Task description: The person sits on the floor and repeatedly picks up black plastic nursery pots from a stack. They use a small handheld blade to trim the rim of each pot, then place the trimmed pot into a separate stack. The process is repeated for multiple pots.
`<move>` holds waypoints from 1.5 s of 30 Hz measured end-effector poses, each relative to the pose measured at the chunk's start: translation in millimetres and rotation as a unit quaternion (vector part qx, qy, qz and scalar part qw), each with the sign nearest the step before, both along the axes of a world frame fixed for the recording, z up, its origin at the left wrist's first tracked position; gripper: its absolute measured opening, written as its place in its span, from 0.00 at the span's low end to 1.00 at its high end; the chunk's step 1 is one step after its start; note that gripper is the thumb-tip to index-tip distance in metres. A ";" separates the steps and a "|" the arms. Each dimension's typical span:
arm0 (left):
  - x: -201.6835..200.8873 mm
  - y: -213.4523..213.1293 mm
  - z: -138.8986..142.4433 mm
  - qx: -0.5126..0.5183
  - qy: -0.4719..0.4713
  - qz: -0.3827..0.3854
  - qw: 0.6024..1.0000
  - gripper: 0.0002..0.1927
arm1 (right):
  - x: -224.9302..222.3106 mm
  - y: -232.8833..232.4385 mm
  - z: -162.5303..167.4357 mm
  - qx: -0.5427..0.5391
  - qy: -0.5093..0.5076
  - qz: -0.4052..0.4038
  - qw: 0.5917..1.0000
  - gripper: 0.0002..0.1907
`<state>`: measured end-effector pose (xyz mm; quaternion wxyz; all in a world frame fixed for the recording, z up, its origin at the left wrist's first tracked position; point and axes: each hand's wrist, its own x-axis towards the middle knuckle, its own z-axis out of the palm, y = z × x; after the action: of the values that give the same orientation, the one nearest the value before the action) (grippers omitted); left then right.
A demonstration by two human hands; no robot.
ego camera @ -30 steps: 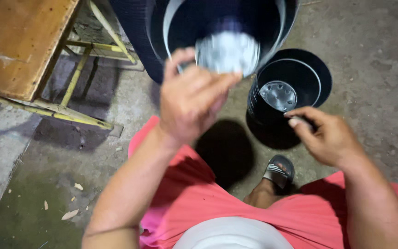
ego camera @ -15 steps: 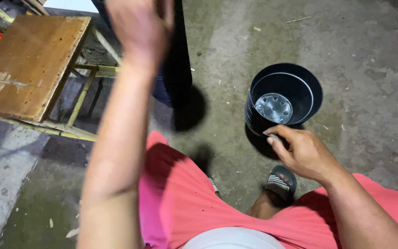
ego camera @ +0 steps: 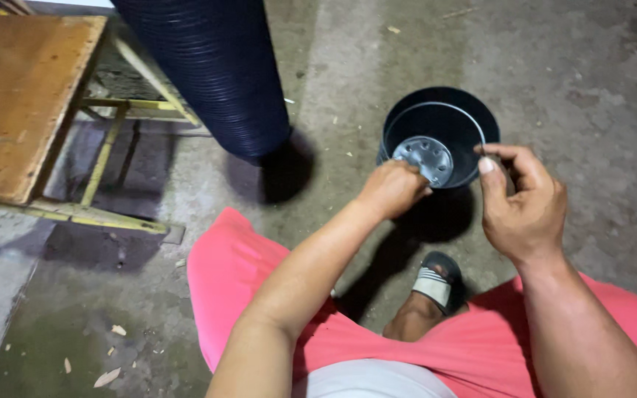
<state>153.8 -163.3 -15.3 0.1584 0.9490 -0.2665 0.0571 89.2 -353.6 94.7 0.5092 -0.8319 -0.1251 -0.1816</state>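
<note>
two hands hold one black plastic pot [ego camera: 440, 136] on the concrete floor [ego camera: 576, 66]. right hand [ego camera: 519, 203] is closed, pinching its near rim. left hand [ego camera: 394, 188] is closed on its left rim. farther off hangs a tall stack of black pots [ego camera: 219, 70], beside a wooden desk [ego camera: 16, 103].

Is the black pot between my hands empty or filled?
Empty: inside the black pot only its bare grey base shows. The left hand and right hand grip its rim.

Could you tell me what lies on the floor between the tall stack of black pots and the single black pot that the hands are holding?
Only bare concrete floor with a few small bits of debris, in the head view.
</note>
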 end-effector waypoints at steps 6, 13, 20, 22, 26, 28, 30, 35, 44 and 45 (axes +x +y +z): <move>14.2 -3.8 -0.6 -0.004 -0.039 -0.041 0.998 0.13 | 15.8 -22.4 -9.8 0.048 0.014 -0.022 0.998 0.07; 3.7 -4.8 10.4 -0.093 -0.205 -0.065 0.972 0.06 | 24.9 -38.2 -17.9 0.116 0.007 -0.019 0.993 0.06; 3.3 11.0 86.0 -0.276 -0.250 0.016 0.928 0.03 | 23.0 -43.7 -27.2 0.152 -0.029 0.007 0.988 0.05; -5.5 29.1 108.8 -0.341 -0.209 0.070 0.914 0.06 | 20.9 -41.6 -27.7 0.128 -0.032 0.003 0.991 0.05; -32.9 70.2 143.0 -0.487 -0.151 0.119 0.852 0.10 | 15.6 -33.3 -23.9 0.128 -0.003 0.019 0.992 0.09; -50.6 89.7 151.1 -0.497 -0.071 0.179 0.846 0.11 | 13.9 -25.9 -20.6 0.136 0.009 0.032 0.990 0.09; -67.3 102.9 151.0 -0.477 -0.025 0.200 0.855 0.12 | 12.1 -17.2 -17.1 0.114 0.006 0.043 0.993 0.09; -95.2 113.0 115.4 -0.368 0.113 0.279 0.880 0.16 | -6.3 14.4 -18.9 0.008 0.057 0.068 0.996 0.08; -106.7 97.1 59.0 -0.442 0.187 0.164 0.862 0.13 | -23.0 59.3 -27.6 -0.013 0.051 0.181 0.982 0.10; -106.6 94.9 57.1 -0.453 0.197 0.160 0.854 0.14 | -22.8 61.8 -27.7 -0.029 0.074 0.175 0.981 0.10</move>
<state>47.2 -68.3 41.8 0.6090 0.7929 -0.0189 0.0076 66.4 -291.8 67.0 0.5165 -0.8228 -0.2359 -0.0238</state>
